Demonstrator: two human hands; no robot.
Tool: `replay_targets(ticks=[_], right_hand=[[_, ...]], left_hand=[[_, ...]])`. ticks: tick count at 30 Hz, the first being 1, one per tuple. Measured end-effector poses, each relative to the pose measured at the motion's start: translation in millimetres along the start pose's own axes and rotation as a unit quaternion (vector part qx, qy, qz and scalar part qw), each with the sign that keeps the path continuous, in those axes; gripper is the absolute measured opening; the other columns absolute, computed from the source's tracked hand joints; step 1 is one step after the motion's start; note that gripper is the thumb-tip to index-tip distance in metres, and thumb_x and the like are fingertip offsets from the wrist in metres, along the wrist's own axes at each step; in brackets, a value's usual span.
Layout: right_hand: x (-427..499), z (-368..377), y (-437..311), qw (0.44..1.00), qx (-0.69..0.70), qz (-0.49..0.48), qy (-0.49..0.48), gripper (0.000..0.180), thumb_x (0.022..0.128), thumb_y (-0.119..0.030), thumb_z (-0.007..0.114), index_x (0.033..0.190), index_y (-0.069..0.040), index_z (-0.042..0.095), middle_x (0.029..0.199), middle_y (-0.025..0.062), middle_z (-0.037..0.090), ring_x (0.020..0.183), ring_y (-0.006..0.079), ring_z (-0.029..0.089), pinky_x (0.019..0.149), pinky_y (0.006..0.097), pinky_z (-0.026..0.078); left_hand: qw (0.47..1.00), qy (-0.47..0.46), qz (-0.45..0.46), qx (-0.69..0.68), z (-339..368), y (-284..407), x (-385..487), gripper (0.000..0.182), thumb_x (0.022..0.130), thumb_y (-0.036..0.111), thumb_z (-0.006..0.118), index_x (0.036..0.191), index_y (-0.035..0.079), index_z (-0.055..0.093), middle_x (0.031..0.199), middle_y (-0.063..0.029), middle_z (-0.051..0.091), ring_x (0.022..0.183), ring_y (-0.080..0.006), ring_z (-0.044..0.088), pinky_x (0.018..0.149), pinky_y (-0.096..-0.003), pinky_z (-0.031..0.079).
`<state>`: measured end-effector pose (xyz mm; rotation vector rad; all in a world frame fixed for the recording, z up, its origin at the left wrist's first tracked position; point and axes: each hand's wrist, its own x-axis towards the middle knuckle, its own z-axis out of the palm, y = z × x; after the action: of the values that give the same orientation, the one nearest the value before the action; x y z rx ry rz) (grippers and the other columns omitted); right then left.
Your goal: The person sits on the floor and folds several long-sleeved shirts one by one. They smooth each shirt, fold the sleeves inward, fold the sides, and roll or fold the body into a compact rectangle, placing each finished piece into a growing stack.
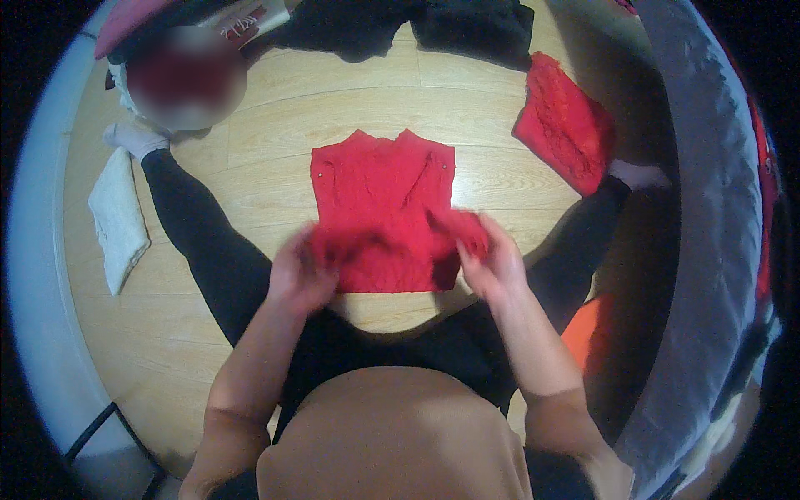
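A red knit garment (381, 181) lies on the wooden floor between my outstretched legs, its upper part spread flat with the sides turned in. Its lower part is lifted and bunched between my hands. My left hand (303, 272) is closed on the lower left portion, slightly blurred by motion. At the lower right portion, my right hand (497, 259) grips a raised fold of the same red fabric between thumb and fingers. The fingertips of my left hand are partly hidden by the cloth.
Folded red lacy fabric (565, 125) lies by my right foot, folded white cloth (119, 219) by my left. Dark garments (475, 31) lie ahead. A blurred round area and a printed bag (250, 22) are upper left. A grey fabric edge (681, 219) runs along the right, with an orange item (587, 334) nearby.
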<state>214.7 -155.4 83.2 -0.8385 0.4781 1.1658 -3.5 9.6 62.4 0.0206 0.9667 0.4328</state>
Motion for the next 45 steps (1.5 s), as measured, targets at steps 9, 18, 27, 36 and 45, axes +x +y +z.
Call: replay_targets(ticks=[9, 18, 27, 36, 45], right_hand=[[121, -43, 5, 0.813, -0.506, -0.267, 0.112, 0.042, 0.083, -0.017, 0.069, 0.116, 0.002, 0.051, 0.114, 0.0191, 0.056, 0.105, 0.0329, 0.056, 0.088, 0.0383, 0.048], [203, 8, -45, 0.585, -0.802, -0.110, 0.053, 0.038, 0.066, -0.018, 0.078, 0.095, 0.001, 0.062, 0.081, 0.0153, 0.066, 0.081, 0.0274, 0.065, 0.073, 0.0370, 0.052], [101, 97, -103, 0.591, -0.741, -0.319, -0.014, 0.036, 0.068, -0.005, 0.066, 0.103, -0.001, 0.060, 0.093, 0.0197, 0.066, 0.089, 0.0328, 0.065, 0.077, 0.0397, 0.051], [74, 36, -53, 0.308, -0.759, -0.568, -0.076, 0.028, 0.064, -0.001, 0.062, 0.092, -0.006, 0.058, 0.097, 0.0145, 0.057, 0.096, 0.0350, 0.054, 0.082, 0.0438, 0.045], [118, -65, -8, 0.439, -0.793, -0.412, 0.089, 0.038, 0.079, -0.021, 0.066, 0.110, -0.001, 0.057, 0.119, 0.0221, 0.054, 0.107, 0.0380, 0.053, 0.092, 0.0437, 0.045]], left_hand=[[0.879, 0.051, 0.249, 0.403, -32, 9, 96, 0.051, 0.085, 0.027, 0.063, 0.125, 0.001, 0.045, 0.123, -0.0173, 0.051, 0.111, -0.0319, 0.053, 0.092, -0.0386, 0.044], [0.386, 0.020, 0.156, 0.909, 67, 79, 197, 0.040, 0.070, 0.020, 0.077, 0.101, -0.001, 0.063, 0.093, -0.0165, 0.063, 0.090, -0.0276, 0.062, 0.075, -0.0392, 0.051], [0.518, -0.120, 0.263, 0.805, 147, 129, 86, 0.018, 0.070, 0.007, 0.072, 0.084, 0.002, 0.061, 0.078, -0.0151, 0.062, 0.075, -0.0295, 0.061, 0.069, -0.0405, 0.046], [0.248, -0.113, 0.487, 0.830, 83, 83, 39, 0.023, 0.069, 0.002, 0.060, 0.092, 0.006, 0.061, 0.090, -0.0137, 0.057, 0.092, -0.0345, 0.056, 0.079, -0.0428, 0.047], [0.395, -0.004, 0.438, 0.808, -26, 14, 112, 0.031, 0.078, 0.011, 0.064, 0.108, 0.004, 0.060, 0.100, -0.0170, 0.060, 0.098, -0.0337, 0.057, 0.085, -0.0420, 0.047]])
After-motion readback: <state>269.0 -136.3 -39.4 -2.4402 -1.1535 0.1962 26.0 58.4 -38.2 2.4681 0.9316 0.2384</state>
